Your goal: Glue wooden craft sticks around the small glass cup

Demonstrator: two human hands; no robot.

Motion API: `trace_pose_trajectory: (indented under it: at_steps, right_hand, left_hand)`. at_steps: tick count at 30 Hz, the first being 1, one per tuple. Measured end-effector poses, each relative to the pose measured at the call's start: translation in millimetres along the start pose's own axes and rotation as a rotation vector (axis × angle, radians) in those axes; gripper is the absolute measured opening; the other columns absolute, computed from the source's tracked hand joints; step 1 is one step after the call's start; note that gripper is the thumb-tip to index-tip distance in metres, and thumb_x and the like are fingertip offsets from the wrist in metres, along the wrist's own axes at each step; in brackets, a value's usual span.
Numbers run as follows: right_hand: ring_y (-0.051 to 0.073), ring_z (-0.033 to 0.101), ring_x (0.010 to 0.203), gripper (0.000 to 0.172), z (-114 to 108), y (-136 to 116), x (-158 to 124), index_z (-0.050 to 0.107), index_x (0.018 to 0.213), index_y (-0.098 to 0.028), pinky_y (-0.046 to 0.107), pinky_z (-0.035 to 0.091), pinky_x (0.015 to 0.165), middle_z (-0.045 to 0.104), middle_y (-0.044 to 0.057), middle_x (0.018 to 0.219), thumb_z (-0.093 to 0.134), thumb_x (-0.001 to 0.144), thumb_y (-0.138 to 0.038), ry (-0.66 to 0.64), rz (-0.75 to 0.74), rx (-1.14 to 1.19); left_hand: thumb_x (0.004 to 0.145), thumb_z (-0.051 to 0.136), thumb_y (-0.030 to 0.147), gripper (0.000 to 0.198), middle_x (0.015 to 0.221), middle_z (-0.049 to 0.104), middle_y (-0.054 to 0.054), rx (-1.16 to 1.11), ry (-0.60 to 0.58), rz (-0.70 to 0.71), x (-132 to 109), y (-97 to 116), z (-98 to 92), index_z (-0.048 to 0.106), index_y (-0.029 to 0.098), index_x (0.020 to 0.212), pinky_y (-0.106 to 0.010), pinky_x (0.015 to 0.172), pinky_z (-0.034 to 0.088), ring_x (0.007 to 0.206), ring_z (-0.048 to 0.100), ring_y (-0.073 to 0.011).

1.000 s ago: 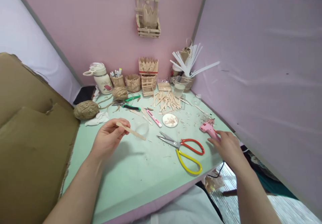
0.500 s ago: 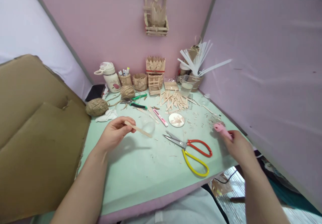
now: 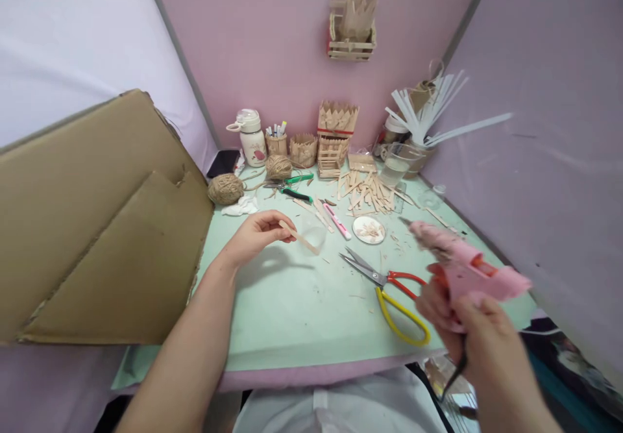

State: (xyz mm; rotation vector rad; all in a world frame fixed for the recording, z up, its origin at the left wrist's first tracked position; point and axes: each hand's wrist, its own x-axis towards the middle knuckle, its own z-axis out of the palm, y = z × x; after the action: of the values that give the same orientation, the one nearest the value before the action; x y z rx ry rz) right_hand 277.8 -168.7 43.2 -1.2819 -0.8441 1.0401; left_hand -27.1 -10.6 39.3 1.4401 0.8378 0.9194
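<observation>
My left hand pinches one end of a wooden craft stick, held above the left middle of the table. Just behind the stick stands a clear plastic cup. At the right, my right hand is wrapped around the handle of a pink glue gun, its nozzle pointing up and left; hand and gun are a little blurred. Between the hands lie large scissors with one red and one yellow handle, blades apart. The glue gun is raised beside the red handle, partly hiding it.
Craft sticks lie heaped at the back, near a white dish of scraps and a pink cutter. Twine balls, pliers and a bottle stand back left. Cardboard leans at the left.
My right hand has lifted the glue gun from near the table's right edge, and its nozzle now points left. The view has swung left; my left hand still holds the stick.
</observation>
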Motion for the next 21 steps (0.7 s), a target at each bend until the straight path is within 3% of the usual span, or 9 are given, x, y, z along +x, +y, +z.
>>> trace_pose_trajectory:
  at_steps: [2,6,11,16,21]
  right_hand:
    - [0.014,0.045,0.055,0.033,19,15,-7,0.063,0.098,-0.019,0.025,0.034,0.048,0.049,-0.001,0.061,0.062,0.08,-0.047,-0.135,0.056,0.026]
    - [0.018,0.056,0.067,0.037,47,34,-16,0.067,0.091,-0.019,0.029,0.046,0.063,0.064,0.004,0.072,0.056,0.085,-0.054,-0.289,0.098,-0.254]
    - [0.021,0.06,0.072,0.043,68,34,-12,0.068,0.094,-0.018,0.031,0.049,0.065,0.07,0.01,0.089,0.055,0.083,-0.058,-0.271,0.041,-0.354]
    - [0.017,0.053,0.057,0.053,78,33,-8,0.067,0.084,-0.016,0.027,0.043,0.047,0.066,0.008,0.074,0.048,0.084,-0.065,-0.27,0.045,-0.379]
    - [0.015,0.049,0.053,0.059,83,37,-10,0.065,0.08,-0.015,0.026,0.041,0.045,0.061,0.007,0.069,0.043,0.083,-0.07,-0.249,0.028,-0.386]
  left_hand:
    - [0.072,0.077,0.027,0.017,0.078,0.071,-0.004,0.049,-0.017,-0.021,0,3,1.1,0.071,0.015,0.083,-0.025,0.072,0.055,0.074,0.067,-0.0143]
    - [0.072,0.077,0.026,0.017,0.078,0.071,-0.005,0.145,-0.043,-0.046,-1,7,1.6,0.071,0.015,0.082,-0.024,0.069,0.052,0.074,0.066,-0.0142]
    - [0.072,0.076,0.028,0.019,0.076,0.071,-0.005,0.173,-0.051,-0.034,-2,5,0.5,0.071,0.014,0.083,-0.024,0.065,0.049,0.071,0.064,-0.0139]
    - [0.071,0.077,0.028,0.019,0.075,0.07,-0.004,0.18,-0.037,-0.043,-2,4,1.2,0.071,0.014,0.082,-0.023,0.065,0.047,0.069,0.062,-0.0129]
    - [0.071,0.076,0.028,0.018,0.076,0.07,-0.004,0.173,-0.053,-0.048,-3,3,3.6,0.072,0.014,0.082,-0.024,0.065,0.046,0.069,0.061,-0.0127]
